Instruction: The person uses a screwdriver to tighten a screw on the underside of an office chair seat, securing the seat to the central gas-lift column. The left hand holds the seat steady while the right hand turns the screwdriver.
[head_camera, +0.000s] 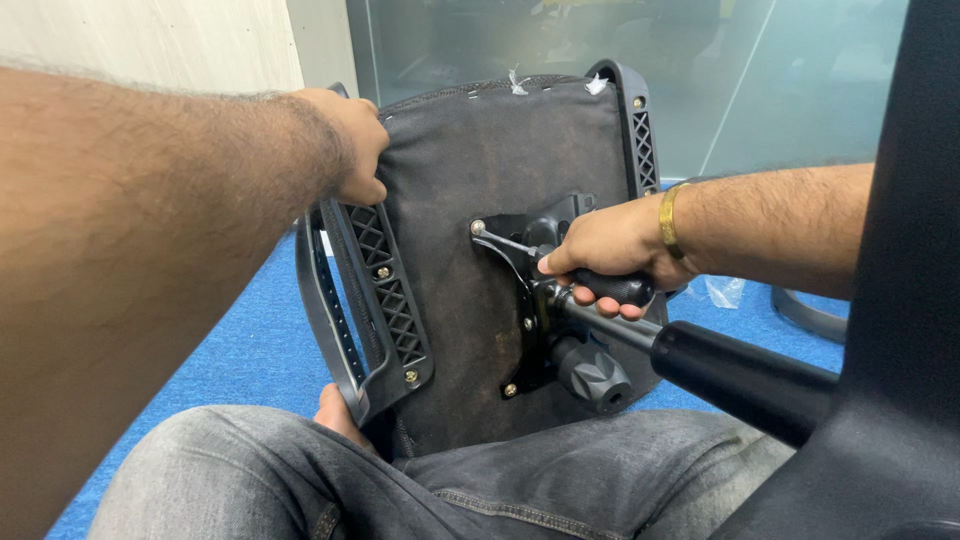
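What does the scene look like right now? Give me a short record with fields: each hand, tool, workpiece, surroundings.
left hand: grips the top edge of the upturned chair seat
right hand: closed around a black-handled screwdriver
tool tip: on the upper-left screw of the black metal mounting plate
workpiece: seat underside faces the camera, propped against the person's legs in grey jeans
armrest: black plastic, at the seat's left side
surroundings: blue carpet, glass partition behind
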